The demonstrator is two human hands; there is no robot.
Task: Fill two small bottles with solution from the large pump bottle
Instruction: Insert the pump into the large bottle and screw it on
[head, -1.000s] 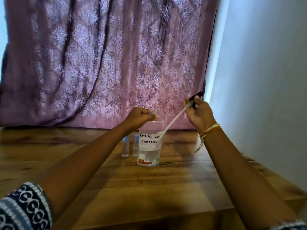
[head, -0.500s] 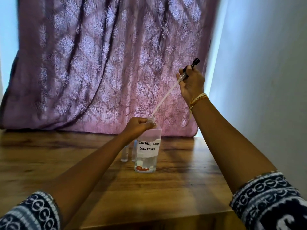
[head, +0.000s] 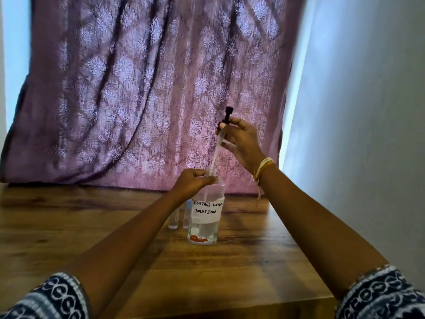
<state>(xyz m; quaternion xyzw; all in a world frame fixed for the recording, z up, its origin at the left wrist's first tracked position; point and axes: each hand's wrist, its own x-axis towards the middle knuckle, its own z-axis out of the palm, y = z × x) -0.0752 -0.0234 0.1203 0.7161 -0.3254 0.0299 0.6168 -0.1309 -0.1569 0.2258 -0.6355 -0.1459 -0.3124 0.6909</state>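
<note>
A: Where does the large pump bottle stand?

B: Upright on the wooden desk, near its centre, label reading "contact lens solution", with a shallow layer of clear liquid at the bottom. The left hand is wrapped round its shoulder, fingers pressed together just below the open neck.

A: And the pump?

B: Lifted out. The right hand pinches the pump head between its fingers, above and slightly right of the neck. The dip tube hangs from it, long axis nearly vertical, leaning a little down to the left, with its lower end at the mouth of the bottle. Whether the tip is just inside or just clear cannot be told.

A: The relation on which the next move turns?

B: Probably tube to neck: the two lie nearly in line, so a lift along the tube's own axis would seem to free it cleanly.

A: The two small bottles?

B: Standing just behind and to the left of the large bottle, partly hidden by the left forearm. The left hand is the nearer to them. Their fill level cannot be seen.

A: The surroundings?

B: Grained brown wood, bare besides the bottles; a patterned purple curtain at the far edge; a pale wall close on the right.
</note>
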